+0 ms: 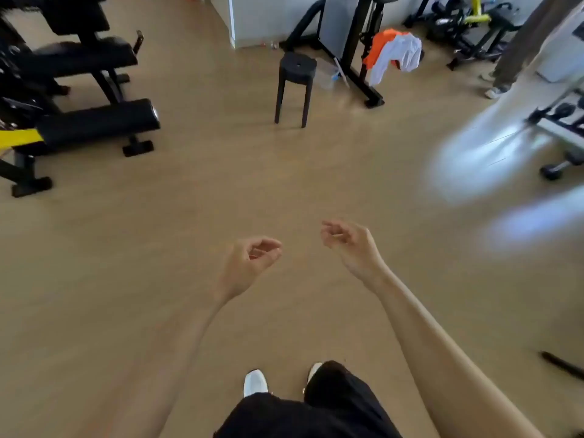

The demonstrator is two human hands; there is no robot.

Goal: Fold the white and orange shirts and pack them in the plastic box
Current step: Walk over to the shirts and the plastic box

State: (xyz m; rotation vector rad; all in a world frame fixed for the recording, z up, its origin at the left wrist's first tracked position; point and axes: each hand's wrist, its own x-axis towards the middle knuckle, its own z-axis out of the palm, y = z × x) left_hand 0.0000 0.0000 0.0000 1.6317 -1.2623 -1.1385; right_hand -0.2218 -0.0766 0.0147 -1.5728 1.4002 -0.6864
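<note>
The left hand (249,263) and right hand (347,245) hover loosely curled and empty, well apart from the white shirt (398,55) and orange shirt (380,42), draped together on a gym machine (355,63) far right, nearer the right hand.

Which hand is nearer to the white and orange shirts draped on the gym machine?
Right. The right hand is far short of the shirts, slightly left; the left hand is farther left and farther back.
</note>
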